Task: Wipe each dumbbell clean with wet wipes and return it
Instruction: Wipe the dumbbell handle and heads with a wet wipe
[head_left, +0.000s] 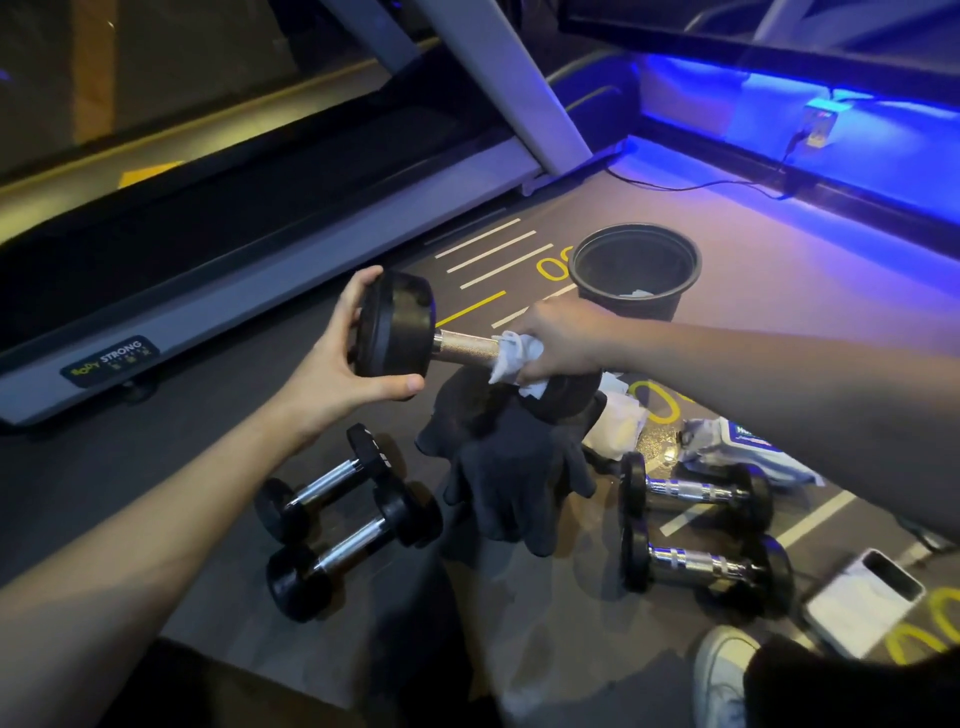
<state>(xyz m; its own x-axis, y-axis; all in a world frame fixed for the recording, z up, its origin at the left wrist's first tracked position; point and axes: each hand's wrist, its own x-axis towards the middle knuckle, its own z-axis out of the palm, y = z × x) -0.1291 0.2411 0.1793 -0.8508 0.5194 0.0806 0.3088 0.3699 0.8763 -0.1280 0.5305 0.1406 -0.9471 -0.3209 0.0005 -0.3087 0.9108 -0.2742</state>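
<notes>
Dumbbell (410, 332) held up off floor, roughly level, betw. both hands. Left hand (332, 358) cups its near black head, fingers and thumb curled round rim. Right hand (558, 345) wraps white wet wipe (511, 356) round knurled handle next to far head, fist closed on wipe + bar. Below: black gloves (514, 483). Black bin (634, 270) just beyond right hand.

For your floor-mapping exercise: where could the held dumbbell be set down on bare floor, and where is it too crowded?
Bare floor lies between the treadmill base and the left pair of dumbbells. Another patch lies beyond the bin, toward the blue-lit wall. It is crowded around the black gloves, the right pair of dumbbells, the wipes pack and the phone.
</notes>
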